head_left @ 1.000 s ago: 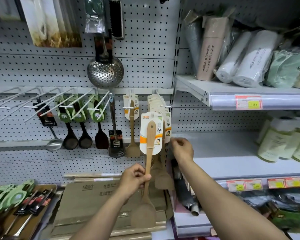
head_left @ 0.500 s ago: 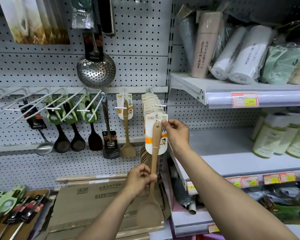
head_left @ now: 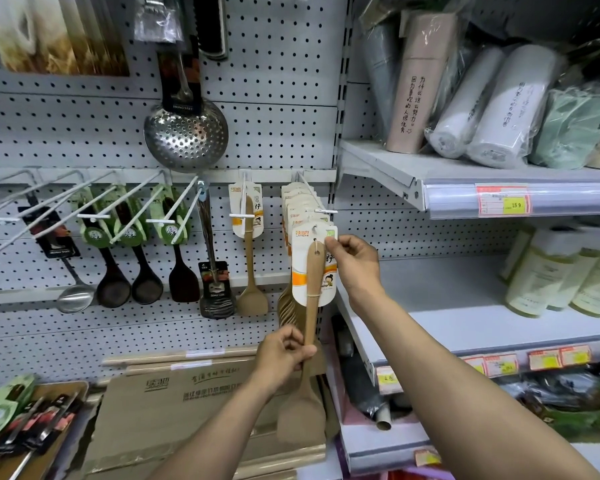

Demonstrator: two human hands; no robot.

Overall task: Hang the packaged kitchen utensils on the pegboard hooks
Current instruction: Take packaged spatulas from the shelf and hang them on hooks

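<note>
A wooden spatula on a white and orange card stands upright in front of the pegboard. My left hand grips its handle low down. My right hand pinches the card's top right corner. The card's hole sits just below the tip of a white hook that carries several identical carded spatulas. A single carded spatula hangs on the hook to the left.
Dark ladles and turners hang on slanted hooks at left, under a steel skimmer. Flat cardboard boxes lie below. A tray of packaged utensils sits at bottom left. Grey shelves with rolls and bottles stand at right.
Both hands have lifted the spatula toward the hook. My right hand moved from beside the hanging cards to the top corner of the held card.
</note>
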